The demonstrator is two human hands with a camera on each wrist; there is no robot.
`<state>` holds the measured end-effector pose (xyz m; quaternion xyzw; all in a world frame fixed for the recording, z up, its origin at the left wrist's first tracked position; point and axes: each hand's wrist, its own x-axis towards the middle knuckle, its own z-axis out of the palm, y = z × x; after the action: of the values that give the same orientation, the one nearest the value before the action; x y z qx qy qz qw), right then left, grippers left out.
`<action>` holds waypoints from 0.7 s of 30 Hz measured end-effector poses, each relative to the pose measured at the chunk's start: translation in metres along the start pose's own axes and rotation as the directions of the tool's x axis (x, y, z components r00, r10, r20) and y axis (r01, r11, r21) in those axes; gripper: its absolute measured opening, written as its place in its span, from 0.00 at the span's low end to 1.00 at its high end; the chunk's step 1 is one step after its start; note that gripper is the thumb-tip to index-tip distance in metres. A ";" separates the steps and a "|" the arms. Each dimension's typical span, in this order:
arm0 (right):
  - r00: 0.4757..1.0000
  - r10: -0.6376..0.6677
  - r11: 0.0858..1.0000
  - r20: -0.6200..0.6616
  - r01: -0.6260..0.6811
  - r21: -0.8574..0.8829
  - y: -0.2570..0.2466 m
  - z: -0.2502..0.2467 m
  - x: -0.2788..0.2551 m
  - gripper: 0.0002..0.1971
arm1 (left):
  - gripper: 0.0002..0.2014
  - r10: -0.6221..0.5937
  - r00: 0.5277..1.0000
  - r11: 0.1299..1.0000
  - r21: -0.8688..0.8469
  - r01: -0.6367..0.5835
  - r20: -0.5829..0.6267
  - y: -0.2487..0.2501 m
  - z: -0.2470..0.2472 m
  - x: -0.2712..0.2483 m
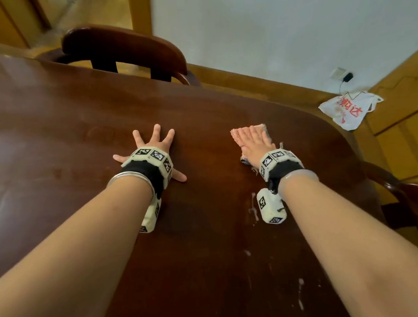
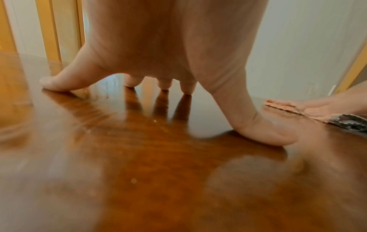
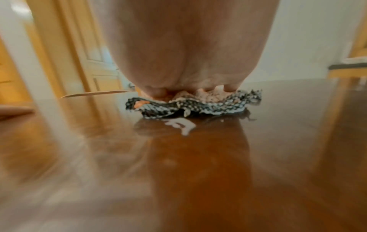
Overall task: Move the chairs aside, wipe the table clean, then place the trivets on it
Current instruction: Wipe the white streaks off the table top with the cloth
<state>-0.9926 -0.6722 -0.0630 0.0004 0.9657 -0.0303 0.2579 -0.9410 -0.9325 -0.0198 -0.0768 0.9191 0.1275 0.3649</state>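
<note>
A dark glossy wooden table (image 1: 54,123) fills the head view. My left hand (image 1: 153,143) is spread on it, fingertips and thumb (image 2: 274,136) propped on the wood (image 2: 139,157), holding nothing. My right hand (image 1: 254,140) lies flat with straight fingers on a pink cloth (image 1: 238,134) with a speckled black-and-white edge (image 3: 198,105), pressing it to the table (image 3: 278,141) near the right corner. The same cloth (image 2: 282,106) shows at the right of the left wrist view. White smears (image 1: 254,209) streak the wood behind the cloth. No trivets are in view.
One dark wooden chair (image 1: 123,48) stands at the table's far edge, another (image 1: 406,202) at the right side. A white plastic bag with red print (image 1: 349,110) lies on the floor by the wall, under a socket with a charger (image 1: 346,76).
</note>
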 end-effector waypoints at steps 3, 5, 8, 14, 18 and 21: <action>0.999 0.020 1.000 0.038 -0.021 0.011 -0.004 0.008 -0.018 0.31 | 0.69 0.009 1.000 1.000 0.003 -0.009 -0.005 -0.003 0.002 0.001; 0.993 -0.091 0.995 0.072 0.094 -0.037 -0.014 0.013 -0.039 0.35 | 0.68 0.015 1.000 1.000 0.023 -0.015 -0.009 -0.005 0.004 -0.002; 0.983 -0.163 0.984 0.079 0.168 -0.058 0.000 0.030 -0.078 0.28 | 0.66 0.037 0.999 0.998 0.045 -0.036 -0.010 -0.007 0.008 -0.008; 0.988 0.151 0.982 0.028 -0.154 0.112 0.008 0.036 -0.081 0.29 | 0.68 0.070 0.996 0.992 0.103 -0.076 0.058 0.002 0.041 -0.047; 0.999 0.040 0.994 0.032 -0.043 0.097 -0.050 0.037 -0.112 0.27 | 0.67 0.086 0.993 0.992 0.082 -0.093 0.086 0.018 0.064 -0.069; 0.995 -0.086 0.996 0.049 0.085 0.037 -0.028 0.053 -0.145 0.27 | 0.67 0.097 0.991 0.991 0.082 -0.105 0.094 0.015 0.068 -0.076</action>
<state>-0.8409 -0.7010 -0.0348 -0.0373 0.9573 -0.0581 0.2807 -0.8452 -0.8947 -0.0127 -0.0083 0.9091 0.1090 0.4020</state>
